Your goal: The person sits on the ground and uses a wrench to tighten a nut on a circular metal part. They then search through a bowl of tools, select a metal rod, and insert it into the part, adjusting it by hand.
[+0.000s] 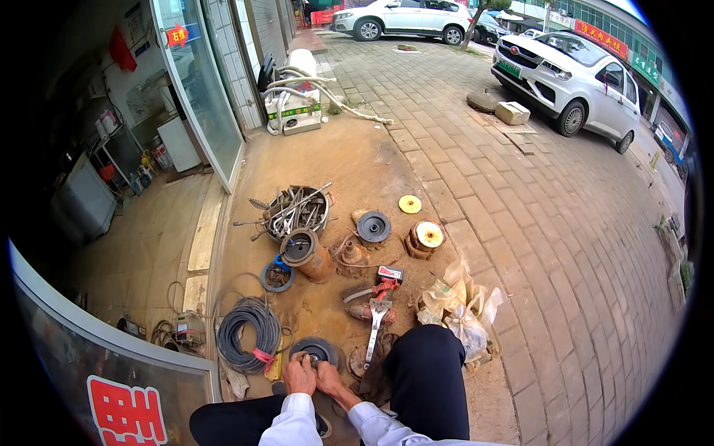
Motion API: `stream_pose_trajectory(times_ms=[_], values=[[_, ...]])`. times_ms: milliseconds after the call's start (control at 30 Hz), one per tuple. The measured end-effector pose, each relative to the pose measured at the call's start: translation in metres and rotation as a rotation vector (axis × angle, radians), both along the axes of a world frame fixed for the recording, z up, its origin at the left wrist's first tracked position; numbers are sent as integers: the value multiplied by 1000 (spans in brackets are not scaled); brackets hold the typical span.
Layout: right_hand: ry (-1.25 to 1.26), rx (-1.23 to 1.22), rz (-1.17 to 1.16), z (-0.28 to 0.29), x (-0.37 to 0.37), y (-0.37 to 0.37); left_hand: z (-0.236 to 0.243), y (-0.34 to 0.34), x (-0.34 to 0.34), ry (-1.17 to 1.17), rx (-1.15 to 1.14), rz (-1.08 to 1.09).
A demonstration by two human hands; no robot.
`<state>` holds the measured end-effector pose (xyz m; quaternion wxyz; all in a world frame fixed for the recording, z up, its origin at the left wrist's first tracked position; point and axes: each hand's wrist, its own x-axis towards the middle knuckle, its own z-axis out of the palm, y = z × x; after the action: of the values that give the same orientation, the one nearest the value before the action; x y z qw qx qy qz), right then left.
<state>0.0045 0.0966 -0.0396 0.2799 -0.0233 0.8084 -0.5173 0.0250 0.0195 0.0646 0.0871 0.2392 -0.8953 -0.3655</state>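
Low between my knees, my left hand (301, 373) and my right hand (328, 377) are closed together at the centre of a dark round disc (317, 347), on a small part I cannot make out. A coil of black cable (239, 336) with a pink tie lies to their left. A steel adjustable wrench (373, 336) rests just above and right, beside a red cordless power tool (385, 287). Behind are a rusty cylinder (316, 266), a grey disc (373, 227), a yellow disc (410, 204), a cream-topped part (429, 235) and a basin of metal tools (301, 212).
Plastic bags (457, 305) lie beside my right knee. A glass door (193, 97) and a threshold (208, 238) border the left. Hoses on boxes (294, 111) stand by the wall. Paving (558, 260) extends right toward parked white cars (565, 82) and concrete blocks (512, 112).
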Motion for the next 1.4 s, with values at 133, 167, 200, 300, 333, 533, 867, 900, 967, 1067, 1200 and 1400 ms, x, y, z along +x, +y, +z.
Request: stream_pose_trajectory(times_ms=[133, 167, 200, 300, 333, 533, 867, 900, 967, 1067, 1200, 1400], values=[[153, -149, 26, 12, 6, -2, -4, -3, -1, 2, -29, 10], [206, -171, 20, 6, 7, 1, 0, 3, -4, 5, 10, 7], [186, -160, 14, 1, 5, -1, 6, 3, -5, 5, 28, 4], [37, -66, 20, -2, 10, -1, -7, -1, 1, 10, 50, 13], [20, -32, 13, -2, 10, 0, -11, -6, 1, 22, 44, 2], [69, -61, 4, -29, -1, -4, -9, -5, -2, 58, 59, -29], [20, -118, 28, -44, 0, -7, 1, 0, -3, 69, 61, -8], [8, -110, 39, -43, 0, -6, 2, 1, -3, 58, 77, -5], [-2, -93, 33, -42, 0, -7, -2, -1, -2, 76, 50, -24], [-31, -38, 4, -39, 2, -9, 0, 3, -3, 77, 64, -21], [-78, -3, 44, -21, -3, -8, -1, 1, -2, 55, -14, -30], [58, -71, 47, 29, -3, -1, -9, -8, -5, 74, -17, -33]])
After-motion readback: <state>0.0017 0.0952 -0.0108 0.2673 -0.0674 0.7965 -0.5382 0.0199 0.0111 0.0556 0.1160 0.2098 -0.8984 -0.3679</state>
